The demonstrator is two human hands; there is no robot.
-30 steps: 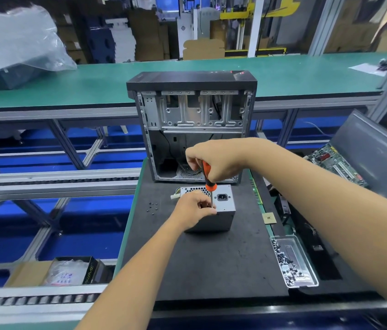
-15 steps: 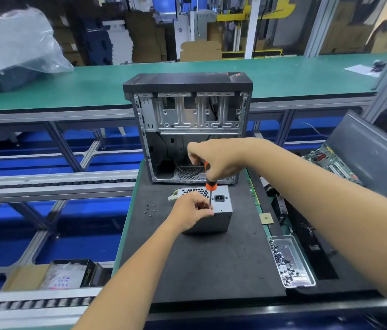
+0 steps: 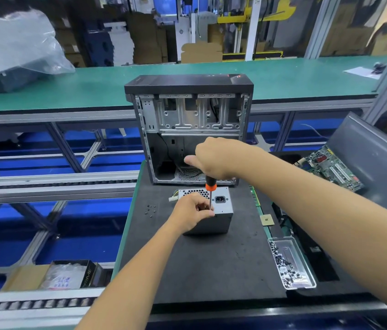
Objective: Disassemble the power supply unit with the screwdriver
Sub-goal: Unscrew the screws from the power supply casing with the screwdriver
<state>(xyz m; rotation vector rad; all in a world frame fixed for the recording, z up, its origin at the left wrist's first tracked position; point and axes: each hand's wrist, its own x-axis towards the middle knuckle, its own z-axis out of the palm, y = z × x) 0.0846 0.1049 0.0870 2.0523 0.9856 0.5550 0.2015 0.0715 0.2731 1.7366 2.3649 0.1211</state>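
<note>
A grey metal power supply unit (image 3: 222, 219) stands on the black foam mat (image 3: 206, 265), its perforated face with a power socket turned up. My right hand (image 3: 211, 157) grips the black-and-orange handle of a screwdriver (image 3: 210, 185) held upright, thumb stuck out to the left. The shaft runs down to the unit's top near its front edge. My left hand (image 3: 191, 211) holds the unit's left top corner, and its fingers pinch around the shaft near the tip. The tip is hidden behind those fingers.
An empty open computer case (image 3: 189, 129) stands right behind the unit. Several loose screws (image 3: 151, 210) lie on the mat to the left. A metal tray of screws (image 3: 291, 265) sits at the right, with a chip (image 3: 266, 220) and a motherboard (image 3: 330, 167) beyond.
My right hand has turned on the handle and its thumb now sticks out to the left. My left hand and the unit stay where they were.
</note>
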